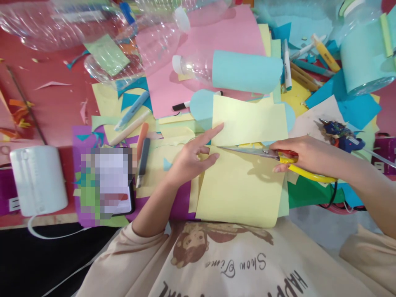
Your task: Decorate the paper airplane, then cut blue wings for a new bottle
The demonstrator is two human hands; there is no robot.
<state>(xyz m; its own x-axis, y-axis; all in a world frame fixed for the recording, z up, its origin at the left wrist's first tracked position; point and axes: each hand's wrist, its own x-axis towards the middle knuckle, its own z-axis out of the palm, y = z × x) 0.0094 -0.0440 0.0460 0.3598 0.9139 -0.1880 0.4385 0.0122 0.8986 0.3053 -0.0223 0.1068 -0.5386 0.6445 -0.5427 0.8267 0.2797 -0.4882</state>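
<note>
Scissors (247, 151) with yellow handles are in my right hand (305, 154), its fingers at the handle loops. Their blades point left and look closed, lying along the line between a pale yellow paper strip (250, 119) and a larger pale yellow sheet (241, 189). My left hand (193, 154) rests at the left side of both papers. Its index finger lies stretched out on the strip, with the thumb apart over the lower sheet. Whether the two papers still join at any point, I cannot tell.
Behind lies a clear bottle wrapped in light blue paper (247, 71). More plastic bottles (154, 41) stand at the back. A glue gun (343, 136) is at right, markers (131, 111) and a phone (123, 204) at left, beside a white device (38, 179).
</note>
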